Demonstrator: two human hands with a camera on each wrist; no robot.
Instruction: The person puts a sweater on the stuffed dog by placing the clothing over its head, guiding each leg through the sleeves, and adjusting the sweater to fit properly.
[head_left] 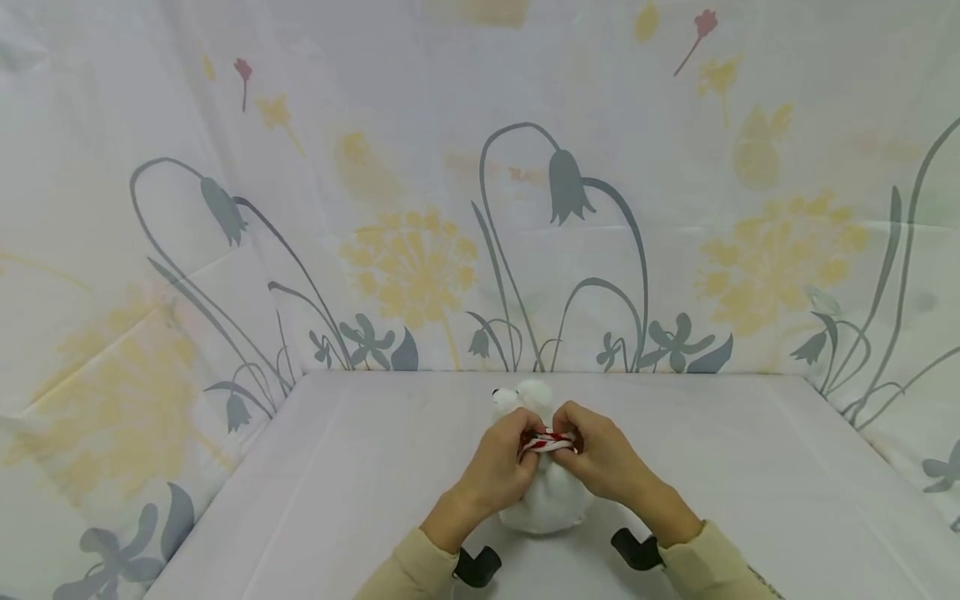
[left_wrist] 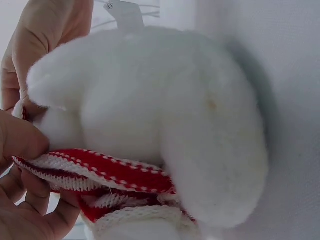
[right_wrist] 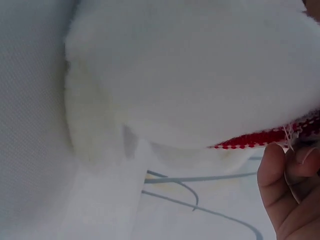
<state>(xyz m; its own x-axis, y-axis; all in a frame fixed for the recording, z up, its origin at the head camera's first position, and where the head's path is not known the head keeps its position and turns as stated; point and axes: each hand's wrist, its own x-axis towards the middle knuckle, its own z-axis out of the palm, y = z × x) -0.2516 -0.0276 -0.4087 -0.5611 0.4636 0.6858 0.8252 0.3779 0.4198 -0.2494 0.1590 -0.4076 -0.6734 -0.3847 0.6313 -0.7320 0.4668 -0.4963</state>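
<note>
seems to be in the middle of arranging a red-and-white knitted band (head_left: 552, 442) at the neck of a white plush toy (head_left: 549, 507). held from both sides: pinched by the curled left fingers (left_wrist: 36, 192) at one side and by the curled right fingers (right_wrist: 274, 180) at the other, with only a narrow gap between. whether knotted or merely folded there, cannot tell, being partly covered by the fingers. by judgement, calls next for a firm pinch on both sides and for a gentle, even pull, without tipping the toy, probably soft and light. to be found just under and behind the fingers, sitting upright on the table (head_left: 750, 483), with the round body below them and the head just beyond, snout toward the left. seems to bear also a pale label (left_wrist: 127, 16). behind the fingers, around the wrists, can be seen light sleeves (head_left: 422, 567) and black curved pieces (head_left: 478, 568). under everything, covered in plain white with faint creases. well beyond the fingers, closed in by a whitish cloth wall (head_left: 450, 92), slightly wrinkled, printed with grey bell-shaped flowers (head_left: 567, 185), yellow flower heads (head_left: 416, 265) and small red flowers (head_left: 705, 22).
</note>
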